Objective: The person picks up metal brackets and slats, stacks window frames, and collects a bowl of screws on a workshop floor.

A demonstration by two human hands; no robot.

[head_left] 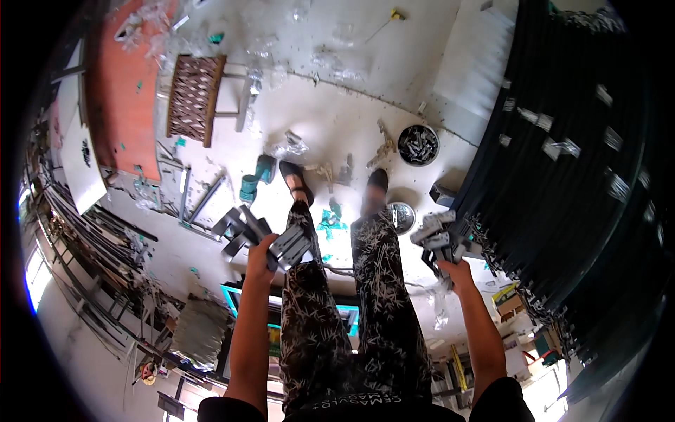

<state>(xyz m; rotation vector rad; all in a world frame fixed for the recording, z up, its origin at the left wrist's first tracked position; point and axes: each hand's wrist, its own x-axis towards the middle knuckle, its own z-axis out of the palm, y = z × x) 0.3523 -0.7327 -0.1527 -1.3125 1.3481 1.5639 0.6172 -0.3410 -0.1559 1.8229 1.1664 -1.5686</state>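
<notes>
My left hand is closed around a bunch of short, dark grey, bar-like pieces that stick out on both sides of it. On the other side, my right hand is wrapped round a cluster of grey and silvery metal-looking pieces; their exact kind cannot be made out. Both hands are held out apart, on either side of my legs, above the floor. A round container with small pieces in it stands near the right-hand bunch.
Farther off is a dark bucket full of small metal pieces. A woven-seat stool lies at the far left, with green cups nearer. Long black bars are stacked along the right. Plastic scraps litter the floor.
</notes>
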